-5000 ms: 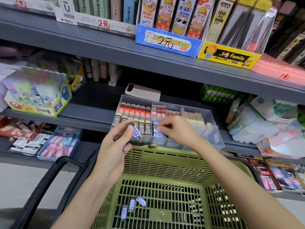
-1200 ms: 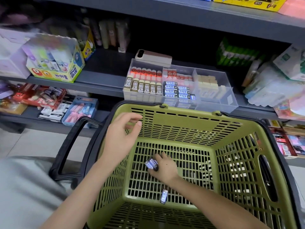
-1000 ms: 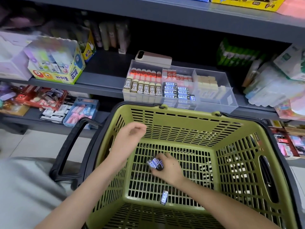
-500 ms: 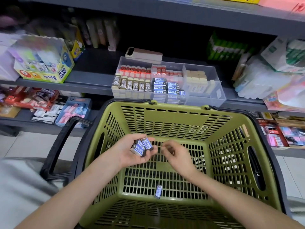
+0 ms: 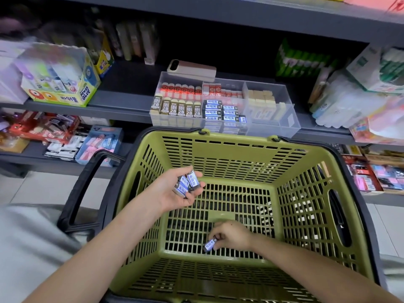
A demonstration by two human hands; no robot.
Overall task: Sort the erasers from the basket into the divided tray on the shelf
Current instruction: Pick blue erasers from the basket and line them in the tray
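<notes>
A green slatted basket (image 5: 310, 206) sits in front of me below the shelf. My left hand (image 5: 172, 191) hovers over the basket's left side, palm up, holding a few blue-labelled erasers (image 5: 187, 183). My right hand (image 5: 231, 236) is down at the basket floor, fingers pinching one more blue-labelled eraser (image 5: 210, 244). On the shelf behind the basket stands the clear divided tray (image 5: 290, 119), its compartments holding red, brown 2B, blue and beige erasers.
A phone (image 5: 192, 67) lies behind the tray. A glue box (image 5: 63, 84) stands on the shelf at left, plastic packs (image 5: 349, 101) at right. The basket's black handle (image 5: 83, 189) hangs to the left. Lower shelves hold more stationery.
My right hand passed two erasers to my left hand, then dropped to the basket floor and pinched the last loose eraser. My left hand stayed raised with the erasers.
</notes>
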